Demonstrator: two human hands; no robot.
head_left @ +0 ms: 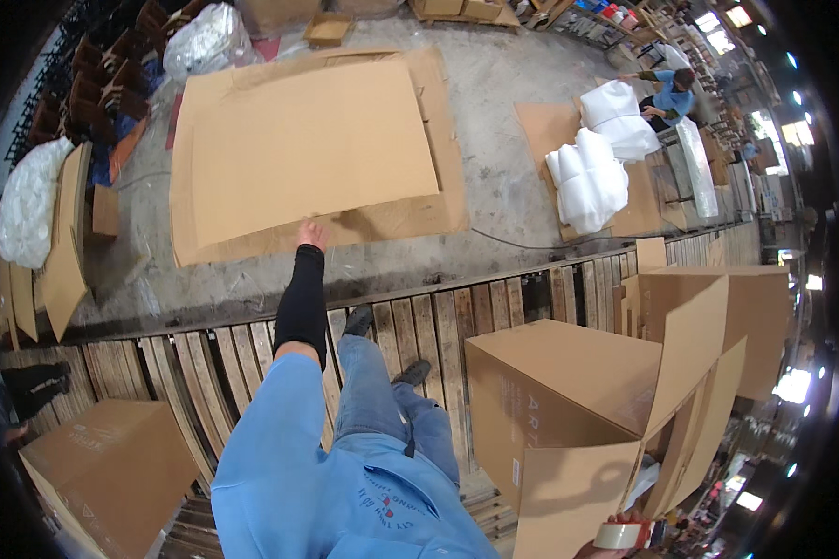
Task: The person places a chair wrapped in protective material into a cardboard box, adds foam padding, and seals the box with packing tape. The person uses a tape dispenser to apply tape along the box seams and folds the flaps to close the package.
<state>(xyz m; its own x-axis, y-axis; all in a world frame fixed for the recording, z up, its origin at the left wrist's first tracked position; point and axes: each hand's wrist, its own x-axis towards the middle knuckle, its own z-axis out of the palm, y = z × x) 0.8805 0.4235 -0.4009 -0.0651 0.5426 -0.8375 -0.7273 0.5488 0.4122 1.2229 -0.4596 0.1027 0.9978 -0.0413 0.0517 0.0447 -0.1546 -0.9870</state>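
My left arm, in a black sleeve cover, stretches forward, and my left hand [313, 235] is closed on the near edge of a large flat cardboard sheet [308, 149]. That edge is raised a little, with a shadow under it, above another cardboard sheet [452, 177] on the concrete floor. At the lower right rim my right hand [608, 552], only partly in view, grips a tape dispenser [617, 536] with a pale roll and a red part. Beside it stands a big cardboard box [559, 373] with its flaps open.
Slatted wooden boards [447, 326] run under my feet. A closed box [112, 456] stands at the near left, another large box [755, 317] at the right. White foam bundles [587, 182] lie on cardboard; a person in blue [673, 98] is behind them. A cable [522, 242] crosses the floor.
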